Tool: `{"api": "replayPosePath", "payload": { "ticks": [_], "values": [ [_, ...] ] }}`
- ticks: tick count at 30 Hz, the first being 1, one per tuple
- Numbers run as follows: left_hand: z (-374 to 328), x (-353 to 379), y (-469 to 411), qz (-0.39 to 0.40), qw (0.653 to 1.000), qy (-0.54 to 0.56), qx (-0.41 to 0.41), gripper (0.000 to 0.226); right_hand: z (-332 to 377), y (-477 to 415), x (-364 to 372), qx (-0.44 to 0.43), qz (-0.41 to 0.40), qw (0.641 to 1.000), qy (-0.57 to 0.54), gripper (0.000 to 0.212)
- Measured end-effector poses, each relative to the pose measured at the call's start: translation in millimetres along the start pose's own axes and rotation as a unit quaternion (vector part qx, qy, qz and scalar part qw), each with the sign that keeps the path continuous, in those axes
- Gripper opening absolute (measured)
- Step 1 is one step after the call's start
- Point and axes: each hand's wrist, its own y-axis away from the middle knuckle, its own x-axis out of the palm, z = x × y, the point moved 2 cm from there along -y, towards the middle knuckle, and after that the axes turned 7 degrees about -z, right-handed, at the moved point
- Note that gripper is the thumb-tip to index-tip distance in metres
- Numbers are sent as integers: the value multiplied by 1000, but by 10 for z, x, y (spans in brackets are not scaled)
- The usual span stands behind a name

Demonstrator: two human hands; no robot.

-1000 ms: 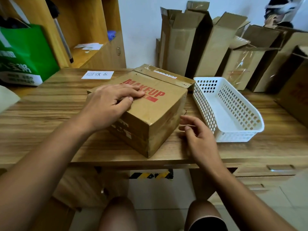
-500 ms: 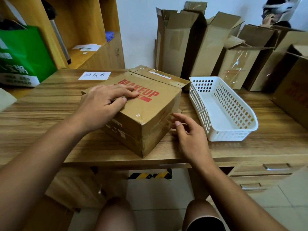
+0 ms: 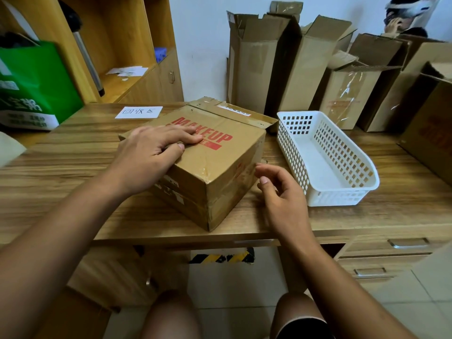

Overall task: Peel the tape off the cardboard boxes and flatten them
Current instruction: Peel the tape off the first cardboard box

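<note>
Presently the left hand point(image 3: 151, 155) lies flat on top of the cardboard box point(image 3: 227, 187), fingers straight and pressing down over the red lettering, gripping nothing. Just to that hand's right, the right hand point(image 3: 281, 199) hangs beside the box's side face with fingers loosely curled and empty; whether a fingertip touches the cardboard cannot be told. The box sits on the desk point(image 3: 61, 167) under the left palm, with a flap open on the side beyond the left fingertips. Clear tape point(image 3: 203, 168) runs across the top and down over the near edge, glossy and wrinkled. The box looks light and probably empty, stiff at its corners but likely to give in the middle of a panel. The tape will be thin and slippery, so a loose or puckered end near the edge seems the best place to pinch, while the flat palm steadies the box. A white basket point(image 3: 342, 198) stands just beyond the right hand.
</note>
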Motion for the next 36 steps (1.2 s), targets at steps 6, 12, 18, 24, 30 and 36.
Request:
{"api": "replayPosePath", "payload": {
  "ticks": [6,12,18,24,30,36],
  "values": [
    [-2,11,-1,2,1000,-3,-1,47,9,33,5,-18,6,1000,-9,30],
    [1,13,-3,1,1000,-8,-1,46,-12,29,-13,-20,16,1000,-5,35],
    [5,17,-6,-1,1000,-10,-2,47,-12,51,10,-40,33,999,10,36],
    [0,16,-3,-1,1000,-10,-4,46,-13,30,-9,-36,12,999,-26,30],
    [-2,15,2,-2,1000,-11,-6,47,-1,63,12,-47,29,998,18,31],
    [0,18,-4,0,1000,-17,-8,46,-10,85,23,-66,36,997,32,33]
  ]
}}
